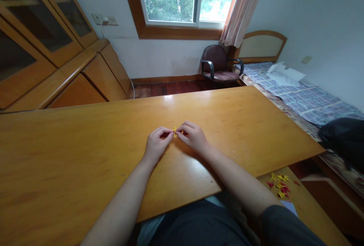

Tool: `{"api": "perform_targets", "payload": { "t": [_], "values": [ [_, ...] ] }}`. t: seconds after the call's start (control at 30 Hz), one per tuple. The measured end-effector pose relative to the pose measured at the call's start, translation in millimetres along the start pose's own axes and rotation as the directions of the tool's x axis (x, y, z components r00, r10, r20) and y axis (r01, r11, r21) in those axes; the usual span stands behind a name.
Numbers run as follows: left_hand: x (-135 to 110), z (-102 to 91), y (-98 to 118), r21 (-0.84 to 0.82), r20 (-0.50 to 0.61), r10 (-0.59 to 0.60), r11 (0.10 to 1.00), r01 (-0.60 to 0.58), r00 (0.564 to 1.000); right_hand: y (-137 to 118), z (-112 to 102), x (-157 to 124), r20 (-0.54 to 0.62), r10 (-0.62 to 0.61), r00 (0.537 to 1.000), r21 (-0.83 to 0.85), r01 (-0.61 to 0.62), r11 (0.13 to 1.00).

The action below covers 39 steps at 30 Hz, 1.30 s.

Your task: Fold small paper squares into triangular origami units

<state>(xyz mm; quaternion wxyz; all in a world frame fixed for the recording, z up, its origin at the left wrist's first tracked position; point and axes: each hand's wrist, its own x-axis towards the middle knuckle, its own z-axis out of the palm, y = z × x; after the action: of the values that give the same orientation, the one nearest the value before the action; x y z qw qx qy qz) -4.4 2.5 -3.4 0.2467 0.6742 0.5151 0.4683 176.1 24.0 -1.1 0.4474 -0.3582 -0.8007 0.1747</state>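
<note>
Between my two hands, over the middle of the wooden table (85, 155), is a small yellow folded-paper piece (174, 131) with pointed tips. My left hand (158, 143) pinches its left side between thumb and fingertips. From the right, my right hand (193, 136) pinches the opposite side the same way. The fingertips of both hands almost meet at the piece, and they hide part of it. Its exact folded shape is too small to make out.
Several yellow and red folded-paper pieces (281, 187) lie on a lower wooden surface (315, 208) at my right, near a pale paper sheet (290, 208). Beyond the table stand an armchair (217, 63) and a bed (309, 98) with a dark bag (344, 139). A cabinet (93, 75) is at left.
</note>
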Motion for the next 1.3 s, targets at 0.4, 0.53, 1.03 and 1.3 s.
{"api": "perform_targets", "payload": {
  "t": [0.4,0.53,1.03,1.3],
  "values": [
    [-2,6.5,-10,-0.166,-0.025,-0.151,0.975,0.145,0.988,-3,6,1,-0.025,0.042,0.999,0.111,-0.039,0.993],
    [-2,7.7,-10,-0.211,-0.018,-0.197,0.959,0.189,0.98,-3,7,0,-0.02,0.042,0.999,0.107,-0.039,0.993],
    [1,8.8,-12,-0.299,0.02,-0.303,0.907,0.295,0.953,0,8,0,0.028,-0.04,0.999,0.023,0.039,0.999],
    [3,9.3,-10,-0.309,0.036,-0.307,0.902,0.302,0.951,-1,6,1,0.022,-0.018,1.0,-0.001,0.018,1.0]
  ]
}}
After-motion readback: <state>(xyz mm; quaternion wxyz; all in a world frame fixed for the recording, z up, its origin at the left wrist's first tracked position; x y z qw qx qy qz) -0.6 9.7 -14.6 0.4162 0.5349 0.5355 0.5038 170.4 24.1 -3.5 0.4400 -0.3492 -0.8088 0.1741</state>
